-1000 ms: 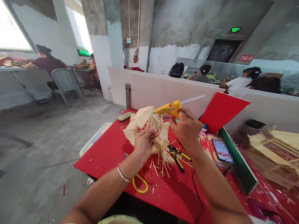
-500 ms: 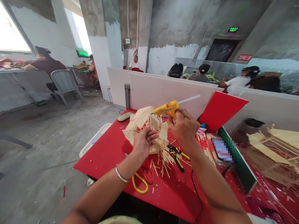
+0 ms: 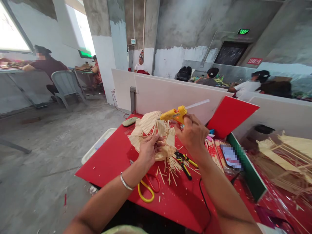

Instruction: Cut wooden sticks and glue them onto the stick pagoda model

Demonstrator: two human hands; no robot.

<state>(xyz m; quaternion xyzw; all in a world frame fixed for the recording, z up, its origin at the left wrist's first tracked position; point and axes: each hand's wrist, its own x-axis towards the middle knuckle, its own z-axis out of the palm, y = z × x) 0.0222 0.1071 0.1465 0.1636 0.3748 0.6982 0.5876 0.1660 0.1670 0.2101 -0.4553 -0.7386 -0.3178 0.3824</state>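
Note:
A model built of thin pale wooden sticks (image 3: 148,122) stands on the red tabletop, its slanted panels fanning out like roofs. My left hand (image 3: 149,149) is closed at the front of it, thumb and fingers pinching the lower edge of a small stick panel; the fingertips partly hide the contact. In my right hand (image 3: 193,131) is a yellow hot glue gun (image 3: 174,114), gripped by its handle, with a clear glue stick (image 3: 198,104) out of its back. The nozzle points left and meets the top of that small panel, or hovers just over it.
Scissors with red and yellow handles (image 3: 146,191), black-yellow pliers (image 3: 184,165) and loose cut sticks (image 3: 170,172) lie nearby. Packs of sticks (image 3: 215,152) and a phone (image 3: 231,157) are at right, beside a green board (image 3: 248,169). White partitions (image 3: 170,89) stand behind; other people sit beyond.
Both hands and the glue gun hold nearly the same place. The left fingers have shifted very slightly at the model, and the camera view has moved a little.

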